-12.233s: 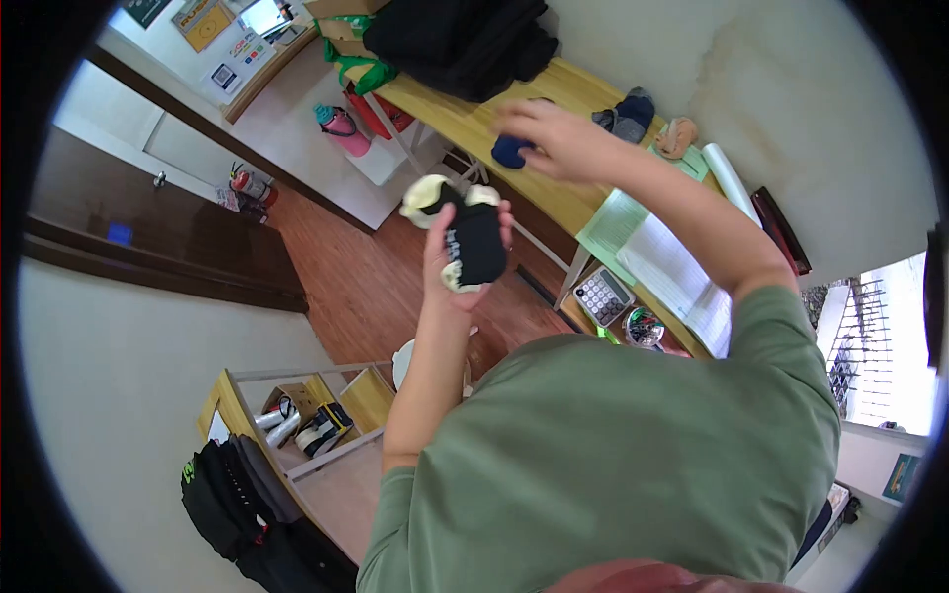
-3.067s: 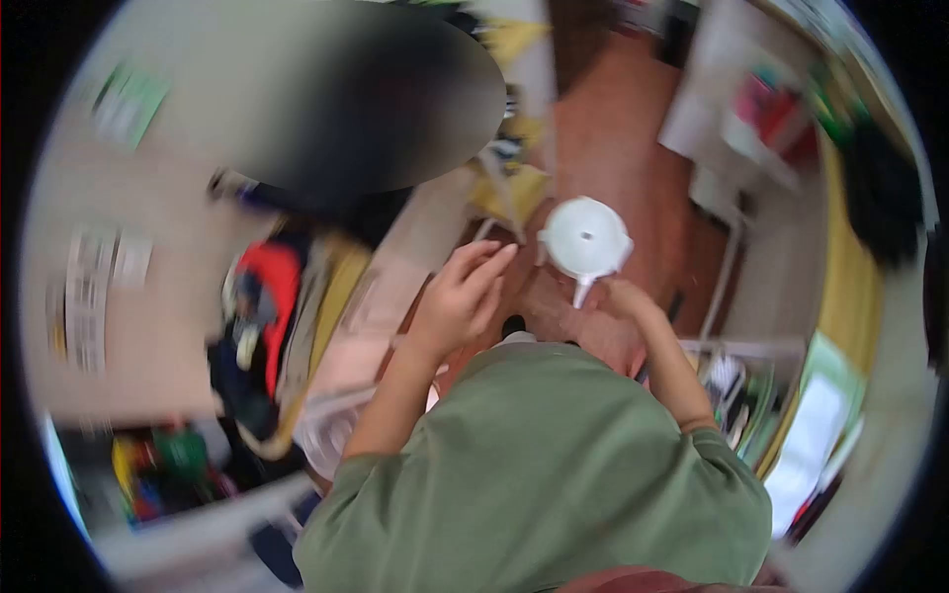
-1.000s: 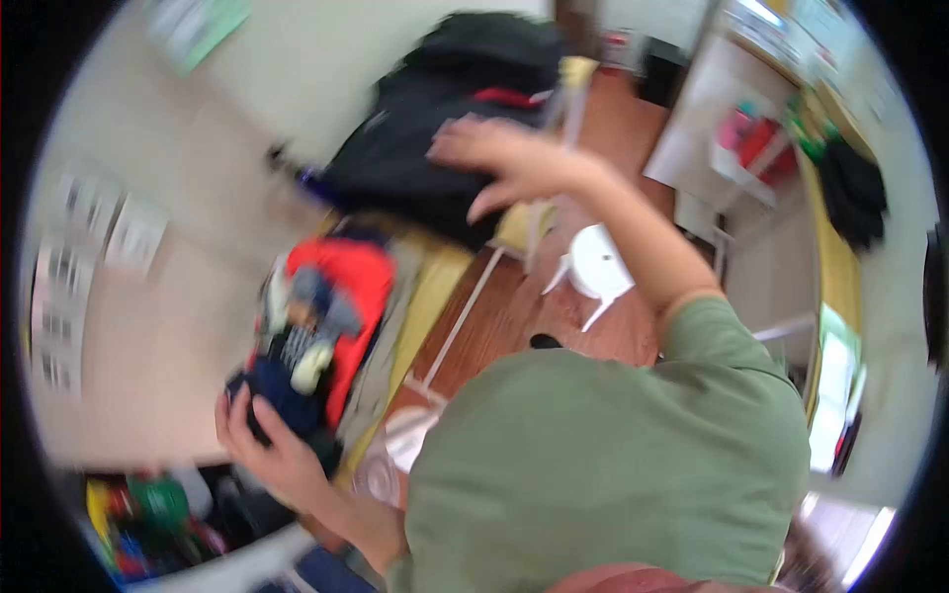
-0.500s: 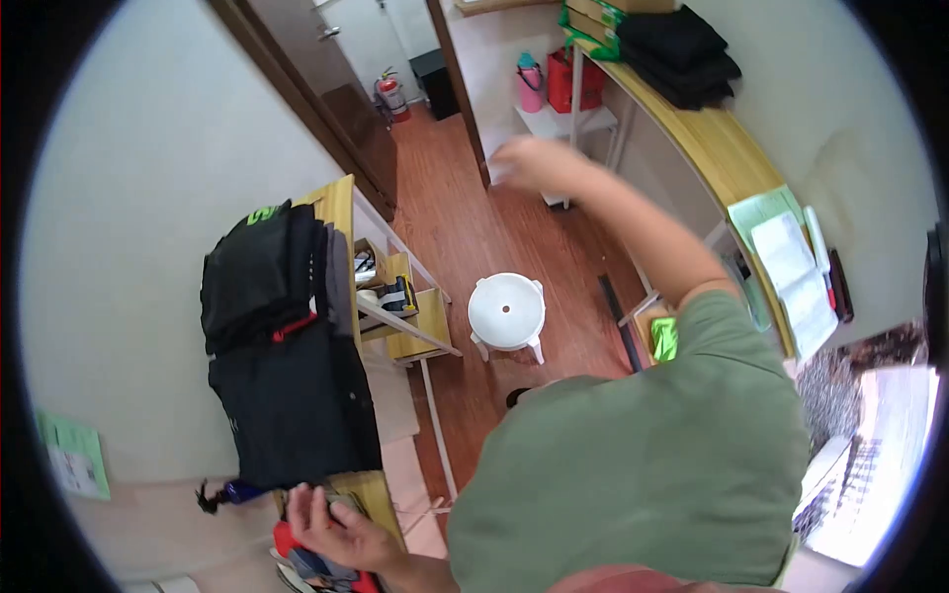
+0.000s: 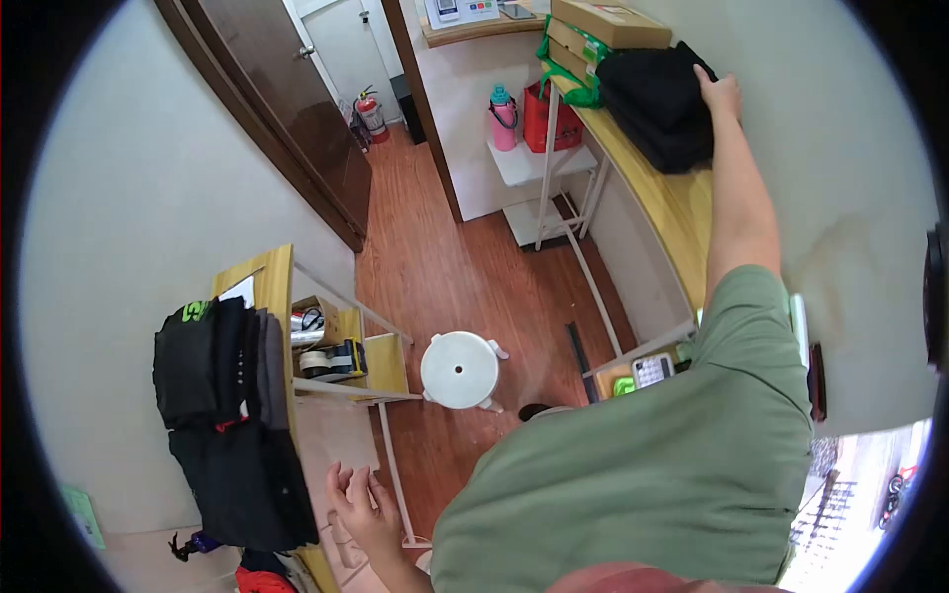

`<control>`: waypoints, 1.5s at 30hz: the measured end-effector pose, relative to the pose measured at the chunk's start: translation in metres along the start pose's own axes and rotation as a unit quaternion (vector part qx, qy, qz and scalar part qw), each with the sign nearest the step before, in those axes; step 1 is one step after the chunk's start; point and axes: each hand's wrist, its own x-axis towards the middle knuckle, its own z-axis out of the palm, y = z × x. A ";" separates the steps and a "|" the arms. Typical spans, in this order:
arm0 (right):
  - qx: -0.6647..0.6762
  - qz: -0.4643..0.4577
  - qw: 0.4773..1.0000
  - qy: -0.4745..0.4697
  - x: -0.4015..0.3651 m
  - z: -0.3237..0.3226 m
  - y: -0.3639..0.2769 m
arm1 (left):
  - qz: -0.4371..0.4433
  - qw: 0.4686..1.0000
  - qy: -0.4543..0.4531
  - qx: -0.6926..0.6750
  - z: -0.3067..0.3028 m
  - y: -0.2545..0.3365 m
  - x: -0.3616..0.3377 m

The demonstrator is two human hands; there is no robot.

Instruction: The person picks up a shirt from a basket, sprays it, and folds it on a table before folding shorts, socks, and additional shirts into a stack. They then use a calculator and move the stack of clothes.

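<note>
Cloth pile, black, folded (image 5: 654, 107), has right hand (image 5: 725, 97) touching its edge, perhaps steadying, closure unclear; left hand (image 5: 366, 509) half-open, empty, apart.

The right hand (image 5: 724, 96) is touching the black cloth pile (image 5: 652, 109) on the worktop (image 5: 687, 210) beyond and right of the white stool (image 5: 460, 385); the left hand (image 5: 366, 509) is hovering, half curled, on the near side of the stool; folded black clothes (image 5: 237, 479) are lying left of it; a pink bottle (image 5: 504, 127) is standing beyond it.
</note>
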 end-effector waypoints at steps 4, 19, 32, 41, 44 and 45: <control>-0.190 -0.116 0.958 -0.183 0.071 0.013 -0.014 | -0.047 0.995 -0.078 0.028 0.031 0.027 0.015; 0.115 -0.400 0.859 -0.297 -0.103 -0.236 -0.213 | 0.058 0.956 0.043 -0.285 0.122 0.120 0.154; 0.572 -0.636 0.473 -0.210 -0.361 -0.310 -0.255 | -0.034 0.374 0.053 -0.925 0.111 0.053 0.021; 0.511 -0.214 0.122 -0.824 -0.619 -0.374 -0.358 | -0.344 0.622 0.551 -0.437 -0.274 0.029 -0.226; 0.414 -0.183 0.019 -0.892 -0.741 -0.385 -0.385 | -0.342 0.687 0.509 -0.390 -0.396 -0.030 -0.295; 0.445 -0.180 0.048 -0.876 -0.780 -0.389 -0.384 | -0.333 0.714 0.485 -0.380 -0.423 -0.048 -0.309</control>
